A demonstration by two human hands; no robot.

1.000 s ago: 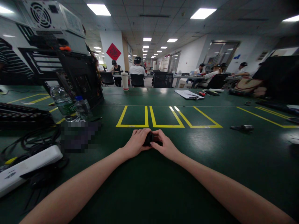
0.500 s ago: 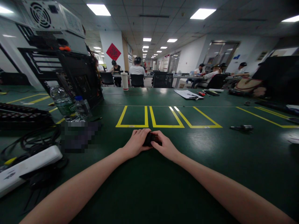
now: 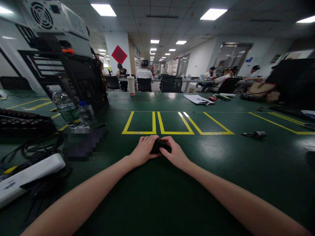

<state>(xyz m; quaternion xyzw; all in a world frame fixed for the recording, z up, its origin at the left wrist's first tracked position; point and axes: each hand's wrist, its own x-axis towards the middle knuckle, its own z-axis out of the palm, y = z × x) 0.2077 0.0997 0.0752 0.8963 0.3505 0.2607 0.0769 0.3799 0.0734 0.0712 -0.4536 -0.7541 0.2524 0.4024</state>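
Observation:
Between my two hands is a small black object [image 3: 155,148], low over the green table or resting on it; its kind I cannot make out. My left hand [image 3: 145,149] wraps over its left side, fingers across the top and thumb below. From the right, my right hand [image 3: 174,151] grips the object's other end between thumb and fingertips. Much of the object is hidden by the fingers.
Yellow tape outlines [image 3: 176,133] mark the green table [image 3: 157,196] beyond my hands. To the left are a white power strip [image 3: 31,178], cables, bottles [image 3: 65,108] and a computer case [image 3: 86,82]. A dark cylindrical tool [image 3: 256,134] lies right; a clipboard [image 3: 198,99] lies farther back.
Both hands stay in nearly the same place on the black object. My right thumb and fingertips have shifted very slightly on it.

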